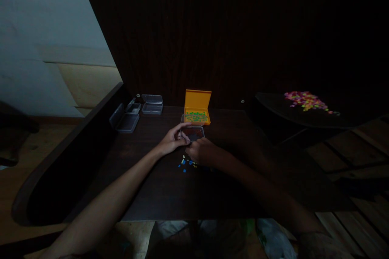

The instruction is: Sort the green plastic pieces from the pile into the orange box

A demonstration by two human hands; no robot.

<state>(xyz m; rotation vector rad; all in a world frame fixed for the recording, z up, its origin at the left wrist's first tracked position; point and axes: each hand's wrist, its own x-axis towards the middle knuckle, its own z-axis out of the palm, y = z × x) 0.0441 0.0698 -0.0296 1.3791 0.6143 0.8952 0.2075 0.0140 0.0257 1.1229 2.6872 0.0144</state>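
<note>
A small clear plastic box (199, 129) with its lid raised stands in the middle of the dark desk. My left hand (173, 141) grips its left side, with the index finger along the back and the thumb at the front. At its front edge is my right hand (203, 151), fingers pinched together; whatever they hold is hidden. Small blue pieces (184, 162) and pale yellow pieces (195, 165) lie loose on the desk just below my hands. Directly behind the clear box, an orange box (197, 99) with its lid up holds many green pieces (196, 117).
Two open clear boxes (127, 123) (152, 108) sit at the back left, with a smaller clear item (133, 107) between them. A pile of pink and yellow pieces (306, 101) rests on a dark surface at the right. The desk's raised side panel (75, 129) borders the left.
</note>
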